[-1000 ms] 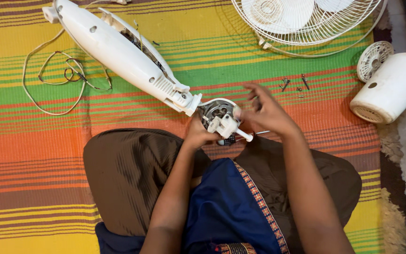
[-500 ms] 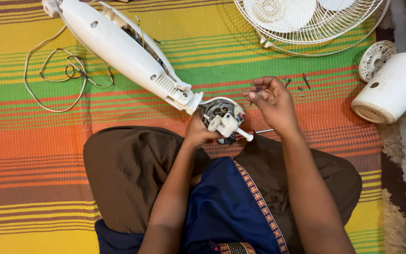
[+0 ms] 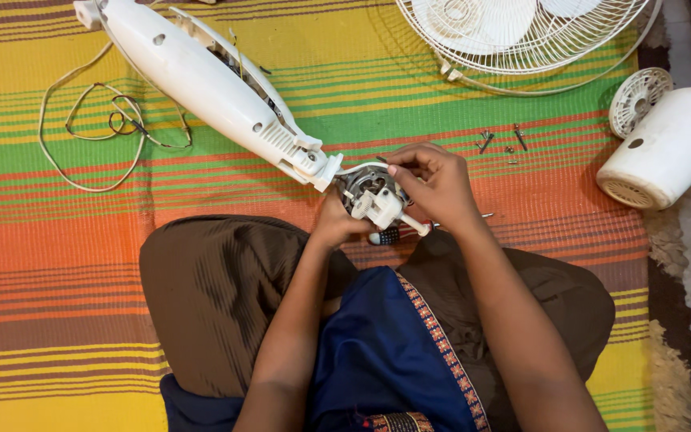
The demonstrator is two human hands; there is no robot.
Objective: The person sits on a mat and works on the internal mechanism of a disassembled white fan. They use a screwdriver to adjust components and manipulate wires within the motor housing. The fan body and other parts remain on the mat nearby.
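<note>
A grey fan motor (image 3: 365, 192) with a white gear block sits in front of my lap, joined to the long white fan body (image 3: 201, 80) that lies slanting up to the left. My left hand (image 3: 336, 226) grips the motor from below. My right hand (image 3: 435, 182) curls over its right side, fingertips pinched at the upper rim; anything small between them is too tiny to see. A dark screwdriver handle (image 3: 386, 236) pokes out under the motor.
Loose screws (image 3: 499, 142) lie on the striped mat (image 3: 57, 240) right of my hands. A white wire fan guard with blades (image 3: 521, 36) lies at the top, a white motor cover (image 3: 665, 144) at the right, and a coiled cord (image 3: 97, 128) at the left.
My right hand had stretched out to the right toward the loose screws; it has come back left to the motor's rim with its fingertips pinched. My left hand has kept its hold.
</note>
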